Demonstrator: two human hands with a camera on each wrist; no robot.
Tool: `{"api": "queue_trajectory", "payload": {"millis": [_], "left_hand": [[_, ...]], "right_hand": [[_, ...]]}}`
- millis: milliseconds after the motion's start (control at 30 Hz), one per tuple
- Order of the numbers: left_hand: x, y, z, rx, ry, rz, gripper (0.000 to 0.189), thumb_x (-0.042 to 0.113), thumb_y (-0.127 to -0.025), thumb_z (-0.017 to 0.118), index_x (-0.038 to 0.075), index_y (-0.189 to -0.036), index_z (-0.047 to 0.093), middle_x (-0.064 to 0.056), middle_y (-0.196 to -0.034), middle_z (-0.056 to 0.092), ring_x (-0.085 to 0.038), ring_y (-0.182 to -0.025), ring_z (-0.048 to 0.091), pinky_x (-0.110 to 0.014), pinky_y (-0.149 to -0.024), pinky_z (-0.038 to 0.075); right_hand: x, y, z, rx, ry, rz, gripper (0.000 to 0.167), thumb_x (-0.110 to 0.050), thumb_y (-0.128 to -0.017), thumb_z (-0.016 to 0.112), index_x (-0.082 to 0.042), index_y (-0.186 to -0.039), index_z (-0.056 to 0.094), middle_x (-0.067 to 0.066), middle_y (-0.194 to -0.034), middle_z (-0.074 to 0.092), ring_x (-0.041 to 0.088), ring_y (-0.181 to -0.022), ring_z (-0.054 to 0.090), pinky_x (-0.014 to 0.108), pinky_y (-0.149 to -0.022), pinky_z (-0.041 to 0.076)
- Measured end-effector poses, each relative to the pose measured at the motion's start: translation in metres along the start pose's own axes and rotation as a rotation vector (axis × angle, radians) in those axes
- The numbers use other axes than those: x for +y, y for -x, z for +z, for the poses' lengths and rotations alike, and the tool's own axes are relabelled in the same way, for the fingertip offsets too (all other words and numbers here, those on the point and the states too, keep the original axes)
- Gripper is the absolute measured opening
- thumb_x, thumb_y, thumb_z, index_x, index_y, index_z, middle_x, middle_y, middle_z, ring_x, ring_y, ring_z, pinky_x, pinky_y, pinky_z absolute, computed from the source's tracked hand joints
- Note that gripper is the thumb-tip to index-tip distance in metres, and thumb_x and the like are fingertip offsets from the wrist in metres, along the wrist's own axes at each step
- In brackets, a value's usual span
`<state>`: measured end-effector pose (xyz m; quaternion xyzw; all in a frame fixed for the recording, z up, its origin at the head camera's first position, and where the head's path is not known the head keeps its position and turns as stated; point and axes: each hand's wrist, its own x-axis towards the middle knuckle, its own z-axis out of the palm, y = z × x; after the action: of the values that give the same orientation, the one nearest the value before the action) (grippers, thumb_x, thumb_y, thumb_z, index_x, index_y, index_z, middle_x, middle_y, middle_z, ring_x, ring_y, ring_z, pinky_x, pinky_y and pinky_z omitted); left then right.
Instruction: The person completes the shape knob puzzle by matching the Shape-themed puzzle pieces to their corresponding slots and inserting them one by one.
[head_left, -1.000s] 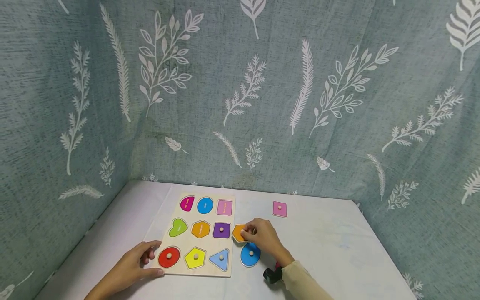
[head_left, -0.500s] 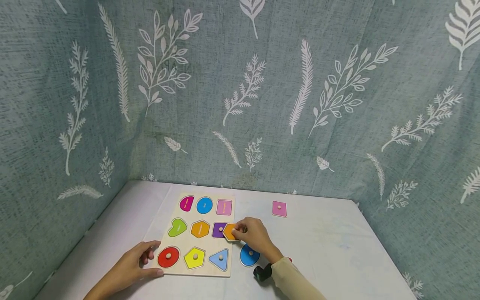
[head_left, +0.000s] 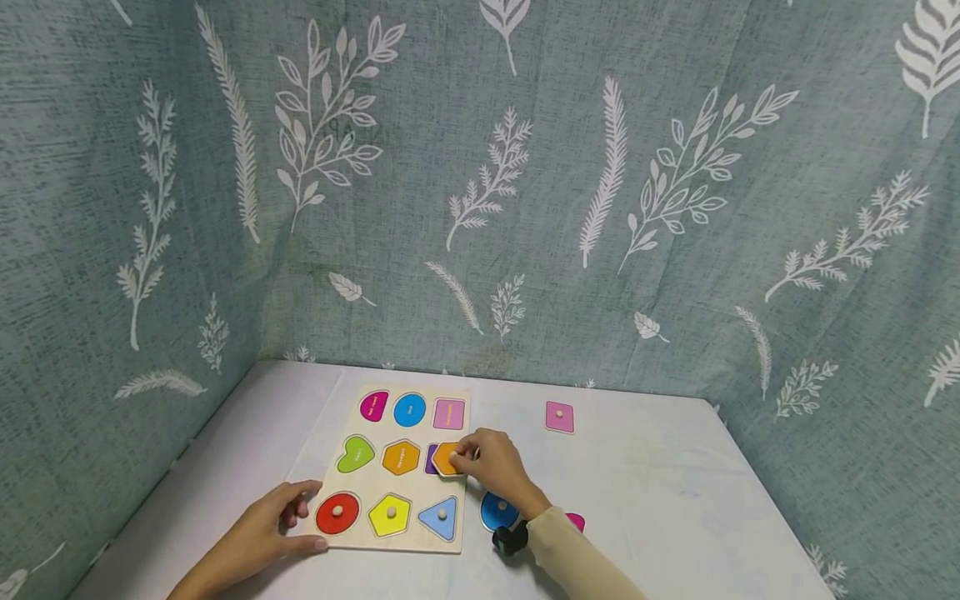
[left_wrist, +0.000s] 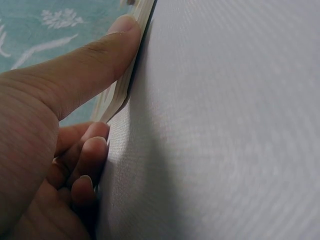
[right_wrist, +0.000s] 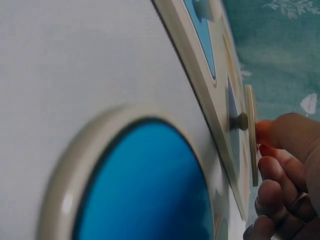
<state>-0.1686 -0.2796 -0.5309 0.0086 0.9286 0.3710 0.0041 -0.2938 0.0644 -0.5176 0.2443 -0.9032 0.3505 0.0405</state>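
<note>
A wooden shape puzzle board lies on the table. My left hand grips its near left corner, the thumb pressed on the near edge and the fingers curled at the left side. My right hand pinches the knob of an orange hexagon puzzle piece. The piece hovers over the purple square piece, mostly covering it; the right wrist view shows a gap between them. An orange hexagon recess lies just left. The red circle, yellow pentagon and blue triangle sit in the front row.
Right of the board lie a blue circle piece, partly behind the right wrist, and a magenta piece mostly hidden by the sleeve. A pink piece lies farther back. Patterned grey-green curtains border the white table.
My right hand has carried the orange hexagon piece leftward, from beside the board to above the purple square. The left hand keeps its place at the board's corner.
</note>
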Motion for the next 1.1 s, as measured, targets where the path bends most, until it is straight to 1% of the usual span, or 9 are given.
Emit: {"api": "queue_trajectory", "payload": {"millis": [67, 400, 633, 733, 833, 1100], "left_hand": [[0.000, 0.000, 0.000, 0.000, -0.008, 0.008, 0.089, 0.031, -0.061, 0.100, -0.005, -0.132, 0.060, 0.000, -0.089, 0.048, -0.014, -0.080, 0.046, -0.025, -0.067, 0.041], [-0.001, -0.001, 0.001, -0.003, 0.002, -0.020, 0.091, 0.031, -0.059, 0.101, -0.006, -0.132, 0.060, -0.001, -0.089, 0.048, -0.016, -0.081, 0.047, -0.025, -0.067, 0.041], [-0.002, -0.001, 0.000, -0.003, -0.001, -0.008, 0.090, 0.031, -0.060, 0.100, -0.005, -0.132, 0.060, -0.001, -0.089, 0.048, -0.016, -0.081, 0.047, -0.026, -0.067, 0.040], [-0.002, -0.001, 0.001, -0.001, -0.007, -0.015, 0.090, 0.031, -0.060, 0.101, -0.005, -0.132, 0.061, 0.000, -0.088, 0.048, -0.015, -0.081, 0.047, -0.025, -0.067, 0.041], [-0.002, -0.002, 0.002, -0.001, -0.009, -0.018, 0.090, 0.030, -0.060, 0.101, -0.005, -0.132, 0.061, 0.000, -0.088, 0.048, -0.016, -0.081, 0.047, -0.025, -0.067, 0.041], [-0.001, 0.000, 0.000, -0.006, -0.005, -0.008, 0.090, 0.031, -0.060, 0.100, -0.004, -0.133, 0.060, 0.000, -0.089, 0.048, -0.015, -0.082, 0.047, -0.025, -0.068, 0.041]], "right_hand": [[-0.003, -0.002, 0.002, 0.001, 0.003, -0.003, 0.014, -0.028, -0.091, 0.081, -0.014, -0.090, 0.079, -0.011, -0.070, 0.054, 0.005, -0.067, 0.050, 0.022, -0.060, 0.044], [-0.018, -0.013, 0.015, -0.002, 0.025, -0.031, 0.013, -0.027, -0.090, 0.081, -0.015, -0.085, 0.078, -0.013, -0.068, 0.054, 0.003, -0.065, 0.049, 0.020, -0.059, 0.042], [-0.028, -0.019, 0.024, -0.002, 0.036, -0.090, 0.012, -0.026, -0.089, 0.081, -0.016, -0.083, 0.078, -0.015, -0.068, 0.056, 0.000, -0.063, 0.049, 0.019, -0.060, 0.042], [-0.031, -0.020, 0.028, 0.001, 0.047, -0.112, 0.012, -0.026, -0.089, 0.081, -0.016, -0.084, 0.078, -0.016, -0.069, 0.057, -0.002, -0.064, 0.048, 0.018, -0.060, 0.043], [-0.034, -0.022, 0.032, 0.002, 0.059, -0.110, 0.012, -0.026, -0.088, 0.081, -0.016, -0.084, 0.078, -0.016, -0.070, 0.057, -0.003, -0.066, 0.048, 0.018, -0.061, 0.042], [-0.044, -0.026, 0.040, -0.032, 0.066, -0.065, 0.013, -0.026, -0.090, 0.081, -0.014, -0.088, 0.079, -0.015, -0.071, 0.055, 0.000, -0.066, 0.048, 0.019, -0.062, 0.043]]}}
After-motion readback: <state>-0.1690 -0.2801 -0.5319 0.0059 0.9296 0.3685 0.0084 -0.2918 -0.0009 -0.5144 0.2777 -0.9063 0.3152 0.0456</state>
